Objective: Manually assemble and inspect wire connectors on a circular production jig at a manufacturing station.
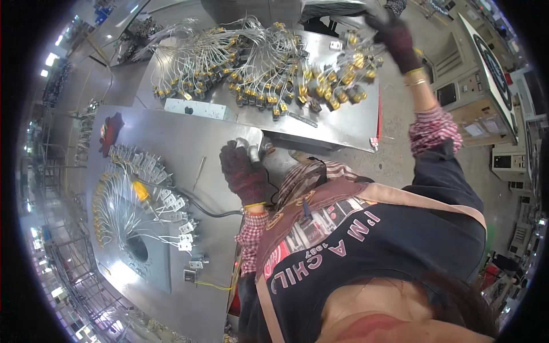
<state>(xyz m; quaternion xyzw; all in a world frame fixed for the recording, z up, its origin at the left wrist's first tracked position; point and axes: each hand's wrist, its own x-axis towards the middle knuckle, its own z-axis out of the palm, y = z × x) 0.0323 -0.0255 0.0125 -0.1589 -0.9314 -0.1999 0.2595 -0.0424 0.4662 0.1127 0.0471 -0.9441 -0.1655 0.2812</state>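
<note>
My left hand [244, 174], in a dark maroon knitted glove, rests at the corner of the near metal table. Its fingers are bent together, and pale grey shows at the fingertips; what they hold, if anything, I cannot make out. My right hand [396, 41], gloved alike, is stretched out to the far right, smeared by motion, so its fingers cannot be read. Closest to it is a heap of small yellow-and-black parts [343, 80] on the far table. More such parts with white wires [257, 74] lie left of that heap.
On the near table [211, 131], small metal boxes [171, 200] fan around bundled white wires [123, 211]. A yellow-handled tool [140, 191] with a black cable, a thin rod [199, 173] and a dark red glove-like item [112, 132] lie there too. A pale box [195, 108] stands between the tables.
</note>
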